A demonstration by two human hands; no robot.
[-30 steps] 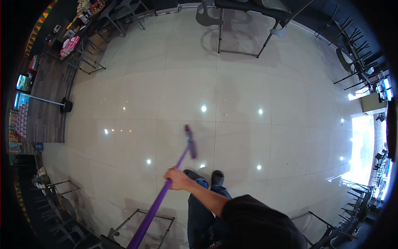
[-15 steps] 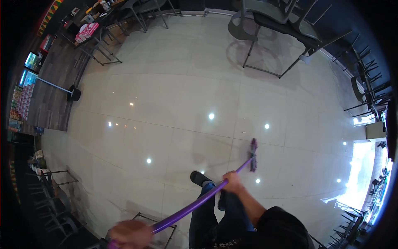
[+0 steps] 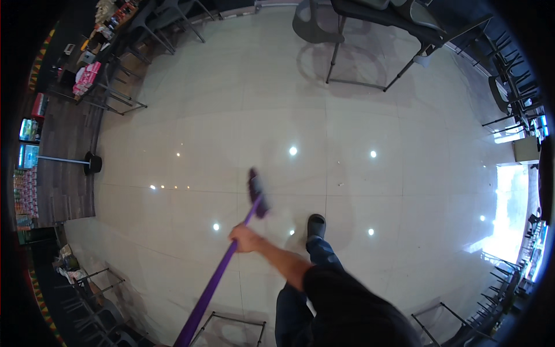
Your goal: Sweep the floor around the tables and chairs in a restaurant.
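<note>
My right hand [image 3: 245,237] is wrapped round the long purple handle of a broom [image 3: 208,289]. That arm reaches forward and to the left across my body. The broom's dark purple head [image 3: 258,194] is smeared by motion and is at the pale tiled floor [image 3: 358,127], ahead of my hand. Down at the lower edge the handle leaves the picture, and my left hand is out of view. To the right of the broom head, small pale scraps [image 3: 340,184] lie on the tiles.
A dark table [image 3: 370,17] with chairs stands far ahead. A wood-panelled counter [image 3: 66,173] runs along the left, a post with a black base [image 3: 92,163] beside it. Metal-legged furniture [image 3: 231,318] is near my feet. Stacked chairs [image 3: 511,104] line the right.
The broom head has swung from right to left across the floor, and my right hand moved left with it. One foot has stepped forward. My left hand has gone out of view.
</note>
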